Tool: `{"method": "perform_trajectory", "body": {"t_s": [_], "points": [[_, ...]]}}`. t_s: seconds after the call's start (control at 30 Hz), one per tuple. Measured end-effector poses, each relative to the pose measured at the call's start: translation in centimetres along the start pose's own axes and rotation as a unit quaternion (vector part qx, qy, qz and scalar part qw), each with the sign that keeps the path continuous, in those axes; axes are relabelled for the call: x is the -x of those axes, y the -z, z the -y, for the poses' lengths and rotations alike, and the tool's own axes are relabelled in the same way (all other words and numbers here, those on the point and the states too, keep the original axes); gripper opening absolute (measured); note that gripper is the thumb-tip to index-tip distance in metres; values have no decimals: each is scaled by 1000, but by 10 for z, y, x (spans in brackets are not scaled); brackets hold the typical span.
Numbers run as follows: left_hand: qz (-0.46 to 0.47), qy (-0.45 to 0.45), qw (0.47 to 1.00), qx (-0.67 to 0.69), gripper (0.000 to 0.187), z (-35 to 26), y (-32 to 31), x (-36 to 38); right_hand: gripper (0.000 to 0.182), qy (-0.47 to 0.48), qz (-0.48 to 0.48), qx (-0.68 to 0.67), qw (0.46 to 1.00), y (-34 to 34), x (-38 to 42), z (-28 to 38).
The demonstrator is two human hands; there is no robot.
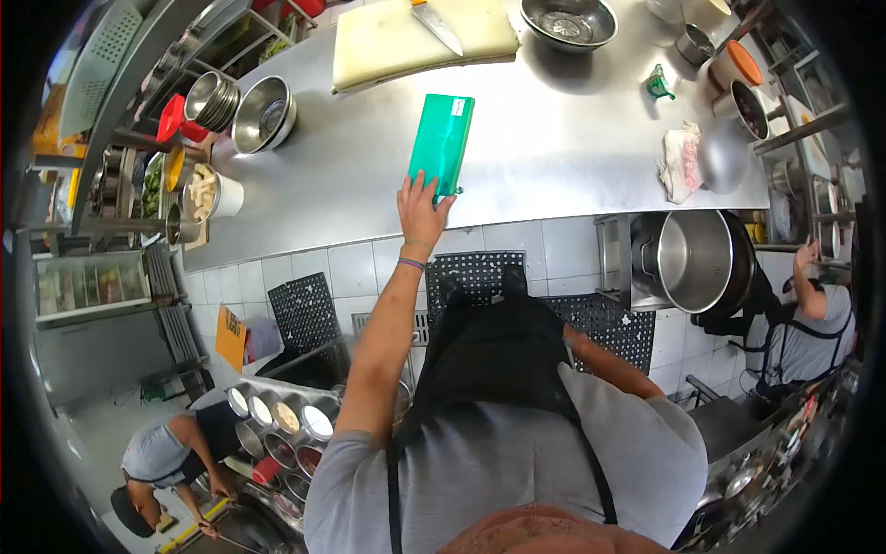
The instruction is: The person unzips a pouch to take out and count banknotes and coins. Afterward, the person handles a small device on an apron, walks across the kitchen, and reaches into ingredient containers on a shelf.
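Observation:
My left hand (424, 210) reaches out over the steel table and rests on the near end of a flat green box (441, 138). Its fingers are spread on top of the box, and the thumb lies by the right edge. A small white label shows at the box's far end. My right hand (577, 342) is down beside the black apron at my hip. It is blurred and partly hidden, so its fingers do not show clearly.
Beyond the box a knife (438, 28) lies on a cutting board (369, 51). Metal bowls (264, 115) and a white tub (228, 196) stand left, a cloth (681, 162) right. A large pot (692, 261) is below. Two co-workers (157, 452) are nearby.

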State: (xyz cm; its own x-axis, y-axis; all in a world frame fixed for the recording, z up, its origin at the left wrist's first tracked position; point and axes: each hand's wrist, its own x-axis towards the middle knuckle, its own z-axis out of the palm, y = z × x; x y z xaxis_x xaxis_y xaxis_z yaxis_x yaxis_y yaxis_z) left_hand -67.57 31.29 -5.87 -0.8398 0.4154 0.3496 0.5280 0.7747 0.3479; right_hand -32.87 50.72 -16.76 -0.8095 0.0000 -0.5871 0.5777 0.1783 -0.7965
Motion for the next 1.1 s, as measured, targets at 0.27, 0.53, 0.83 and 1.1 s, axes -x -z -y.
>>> {"method": "perform_trajectory", "body": {"t_s": [0.27, 0.53, 0.83, 1.1], "points": [[-30, -33, 991, 124, 22, 33, 9, -19, 31, -25, -64, 231, 971, -10, 73, -50], [24, 121, 844, 522, 19, 89, 57, -78, 29, 13, -118, 307, 944, -72, 95, -47], [17, 17, 965, 262, 43, 129, 26, -75, 26, 110, -229, 313, 915, -120, 103, -67], [24, 77, 941, 328, 34, 108, 73, -29, 26, -129, -223, 313, 914, -163, 156, -104]]}}
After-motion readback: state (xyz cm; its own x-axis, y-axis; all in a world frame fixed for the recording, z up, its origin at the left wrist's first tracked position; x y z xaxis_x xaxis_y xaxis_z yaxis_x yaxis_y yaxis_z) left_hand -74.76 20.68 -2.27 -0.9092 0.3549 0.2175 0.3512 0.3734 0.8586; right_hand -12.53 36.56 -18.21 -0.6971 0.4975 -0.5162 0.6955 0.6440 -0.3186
